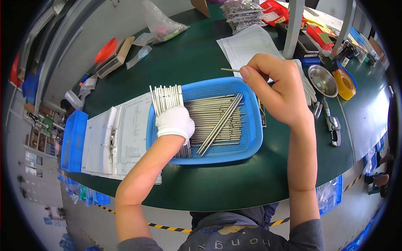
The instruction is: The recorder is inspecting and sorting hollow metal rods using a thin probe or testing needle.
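A blue plastic basket (250,142) holds many slim silvery metal rods (213,125). Most of them lie side by side across it, with a few slanting over the top. At the basket's left side, my left hand (174,122), in a white glove, is closed around a bundle of rods (166,98); their ends stick out above and below the glove. My bare right hand (276,90) is raised over the basket's far right corner. Thumb and fingers pinch a thin metal rod (229,70) that points left; its other end is hidden in the hand.
Left of the basket lies an open ring binder (111,138) beside a blue bin (74,140). On the right are a metal bowl (322,80), a digital caliper (333,125), a yellow tape dispenser (344,83) and a white glove (305,81). Papers (251,46) and bagged parts (243,16) sit behind.
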The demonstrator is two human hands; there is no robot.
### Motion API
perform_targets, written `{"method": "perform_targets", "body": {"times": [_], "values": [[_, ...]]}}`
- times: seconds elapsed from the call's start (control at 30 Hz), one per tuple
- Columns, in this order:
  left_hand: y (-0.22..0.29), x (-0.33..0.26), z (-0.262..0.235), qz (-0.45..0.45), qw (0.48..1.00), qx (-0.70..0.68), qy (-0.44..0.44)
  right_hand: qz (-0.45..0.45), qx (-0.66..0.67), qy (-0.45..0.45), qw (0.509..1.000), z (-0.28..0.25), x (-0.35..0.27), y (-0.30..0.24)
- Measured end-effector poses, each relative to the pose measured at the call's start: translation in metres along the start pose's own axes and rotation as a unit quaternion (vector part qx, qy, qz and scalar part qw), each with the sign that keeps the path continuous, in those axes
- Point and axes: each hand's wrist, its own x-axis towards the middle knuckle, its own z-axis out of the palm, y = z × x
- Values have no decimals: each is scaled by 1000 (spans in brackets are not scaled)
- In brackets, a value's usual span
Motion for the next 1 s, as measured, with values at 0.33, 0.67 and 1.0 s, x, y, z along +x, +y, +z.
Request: {"method": "perform_targets", "body": {"times": [0.33,0.67,1.0], "values": [[-32,11,27,25,987,-142,77,-18,-18,-18,999,12,-3,-7],[-58,-1,15,136,578,-801,-75,-40,-34,-27,998,39,-4,-11],[-9,-35,2,274,395,-848,-223,-77,-62,137,986,42,-4,-12]]}}
